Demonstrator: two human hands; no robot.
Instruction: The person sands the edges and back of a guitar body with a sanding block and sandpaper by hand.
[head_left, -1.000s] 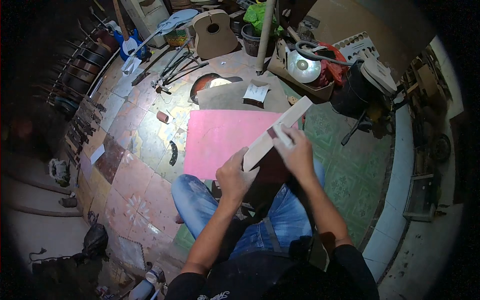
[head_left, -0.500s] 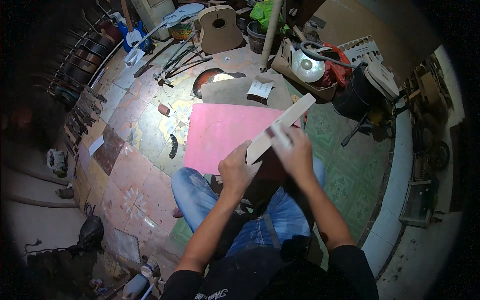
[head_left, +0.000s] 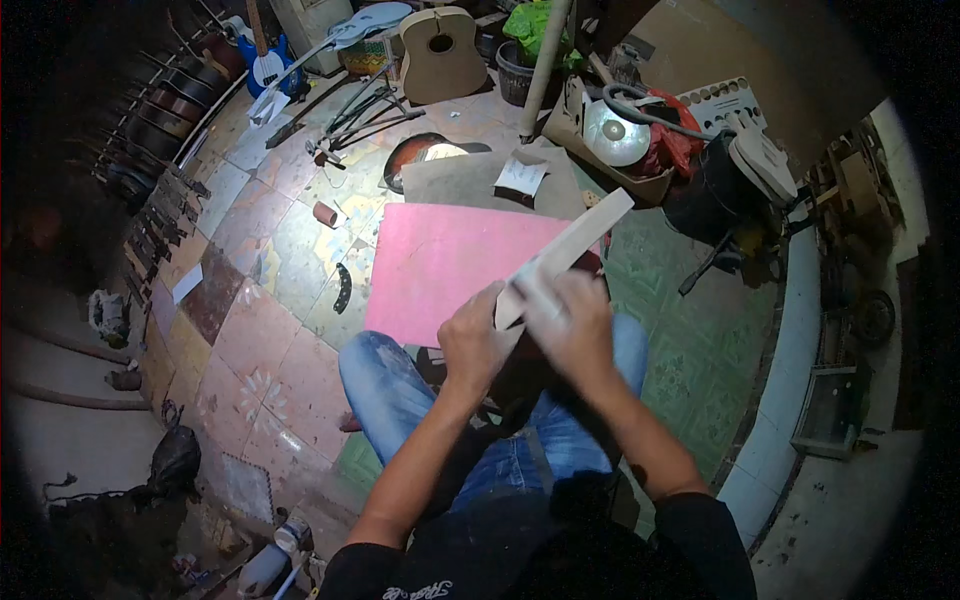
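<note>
A long pale wooden bar [head_left: 585, 228] slants up and to the right in front of me, over a pink sheet. My left hand [head_left: 472, 335] is closed around its near end, thumb along the side. My right hand [head_left: 572, 318] is curled against the lower part of the bar, close to the left hand. Its fingers are blurred by motion. Whatever lies under them cannot be made out. The pink sheet [head_left: 430, 265] is spread on the floor before my knees.
A brown board [head_left: 440, 185] lies beyond the pink sheet, with a curled white paper [head_left: 521, 178] on it. A small brown cylinder [head_left: 324, 214] and a dark curved piece [head_left: 343, 288] lie left. Behind stand an unfinished guitar body [head_left: 441, 70] and a cardboard box [head_left: 640, 182].
My right hand has slid down the bar toward me, nearer my left hand. The left hand keeps its hold, and the bar stays almost in place.
</note>
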